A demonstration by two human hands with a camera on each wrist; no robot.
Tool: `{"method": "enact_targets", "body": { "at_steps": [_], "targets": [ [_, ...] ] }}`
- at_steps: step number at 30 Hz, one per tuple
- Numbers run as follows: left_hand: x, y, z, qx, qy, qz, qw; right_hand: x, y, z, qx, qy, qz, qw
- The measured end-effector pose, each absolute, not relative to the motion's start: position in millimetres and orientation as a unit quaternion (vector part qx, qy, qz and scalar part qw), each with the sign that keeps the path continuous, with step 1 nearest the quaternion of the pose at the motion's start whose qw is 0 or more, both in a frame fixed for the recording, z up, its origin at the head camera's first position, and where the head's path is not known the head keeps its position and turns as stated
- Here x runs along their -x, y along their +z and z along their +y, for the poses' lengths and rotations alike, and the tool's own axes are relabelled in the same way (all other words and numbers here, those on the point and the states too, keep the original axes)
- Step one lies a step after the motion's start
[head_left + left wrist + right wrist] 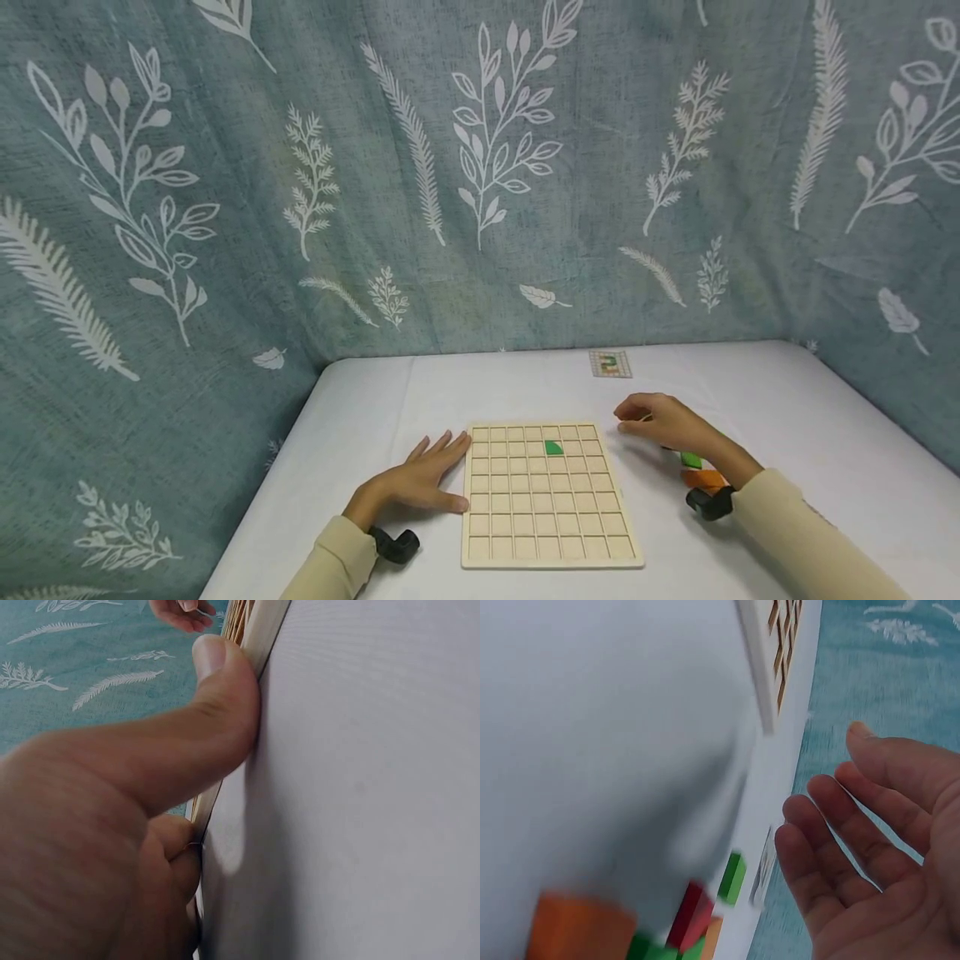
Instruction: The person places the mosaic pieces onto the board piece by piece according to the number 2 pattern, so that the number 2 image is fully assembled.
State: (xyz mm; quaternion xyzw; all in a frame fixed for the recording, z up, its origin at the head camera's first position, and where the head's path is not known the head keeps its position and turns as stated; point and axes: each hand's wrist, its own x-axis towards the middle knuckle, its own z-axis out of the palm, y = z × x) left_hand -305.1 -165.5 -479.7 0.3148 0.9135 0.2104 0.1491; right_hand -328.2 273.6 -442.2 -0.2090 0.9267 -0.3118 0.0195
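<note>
A pale wooden grid board (543, 503) lies flat on the table, with one green quarter-round piece (553, 447) in a cell of its upper part. Against the board's left edge rests my left hand (420, 479), its fingers spread; the left wrist view shows the thumb (225, 697) touching the board's side. My right hand (663, 421) hovers over the table just right of the board, fingers loosely bent. In the right wrist view nothing lies between its thumb and fingers. Below that hand are an orange block (581, 926), a red block (690, 919) and a green block (733, 877).
A small card (611, 364) with a coloured grid pattern lies near the table's far edge. Under my right forearm, more blocks are partly hidden. A white cloth covers the table (375, 417). Behind it hangs a blue-green curtain (450, 292) with white leaf prints.
</note>
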Motion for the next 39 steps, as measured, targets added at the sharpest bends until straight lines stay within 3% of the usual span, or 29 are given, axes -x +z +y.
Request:
{"method": "enact_targets", "body": {
  "at_steps": [18,39],
  "targets": [
    [306.3,-482.0,-163.6,-0.315,0.204,0.916,0.142,342.3,-448.4,316.8,0.148,-0.309,0.939,0.027],
    [304.5,-479.6,-164.7,-0.313,0.218,0.912,0.149,361.1,-460.7,317.9,0.158,-0.247,0.955,0.033]
  ]
}}
